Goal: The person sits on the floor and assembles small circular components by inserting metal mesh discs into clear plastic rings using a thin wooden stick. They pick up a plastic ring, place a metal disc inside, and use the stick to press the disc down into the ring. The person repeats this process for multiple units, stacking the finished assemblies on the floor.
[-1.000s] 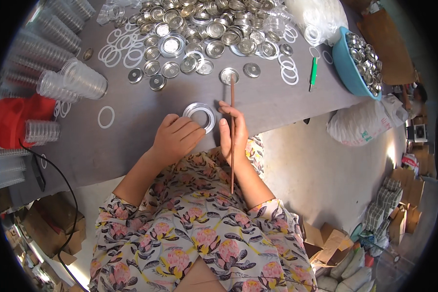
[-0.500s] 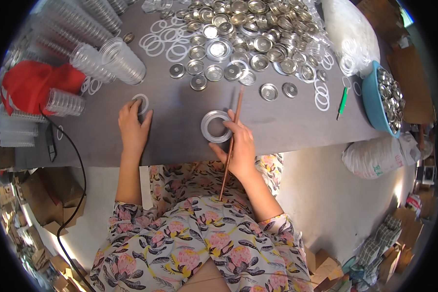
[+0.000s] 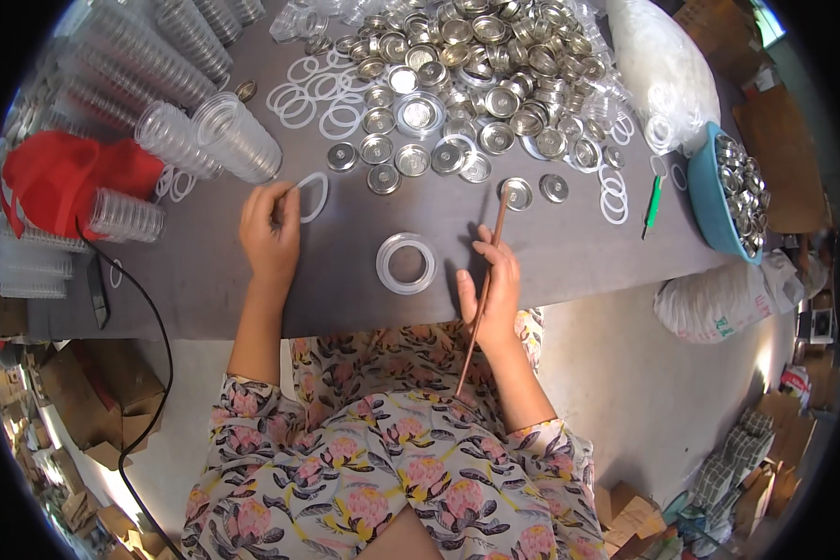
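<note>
My left hand (image 3: pixel 271 233) pinches the edge of a thin white ring gasket (image 3: pixel 327 193), tilted up over the table. A thin brown stick (image 3: pixel 497 224) lies across my right hand (image 3: pixel 500 294), held between thumb and fingers, its upper end near a loose round metal cap (image 3: pixel 516 194). Between the two hands, apart from both, a round clear plastic lid with a white ring on it (image 3: pixel 384 265) rests on the table. Another metal cap (image 3: pixel 553 189) sits beside the first. Several white rings (image 3: pixel 342 118) lie farther back.
A big heap of metal caps (image 3: pixel 495 56) covers the far middle. Stacked clear plastic cups (image 3: pixel 238 140) and a red cloth item (image 3: pixel 75 177) stand at left. A blue basin of caps (image 3: pixel 719 210), a green-handled tool (image 3: pixel 652 207) and a white bag (image 3: pixel 663 65) are at right.
My left hand has moved right and lifted the ring's edge off the table. My right hand has drawn away rightward from the clear lid with the stick still in it.
</note>
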